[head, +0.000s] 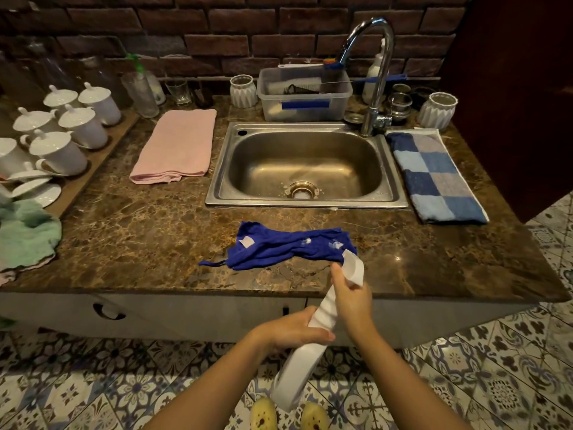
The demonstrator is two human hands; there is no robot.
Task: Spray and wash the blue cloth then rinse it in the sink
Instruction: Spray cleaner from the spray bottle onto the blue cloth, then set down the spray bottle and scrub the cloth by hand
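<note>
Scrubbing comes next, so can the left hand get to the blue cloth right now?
Likely not yet: the left hand grips the spray bottle, as does the right hand. Otherwise the way is free; the blue cloth lies just ahead near the counter edge.

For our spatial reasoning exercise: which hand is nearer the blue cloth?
Right. The right hand grips the white spray bottle near its head, just short of the right end of the blue cloth. The left hand holds the bottle's body farther back, off the counter.
</note>
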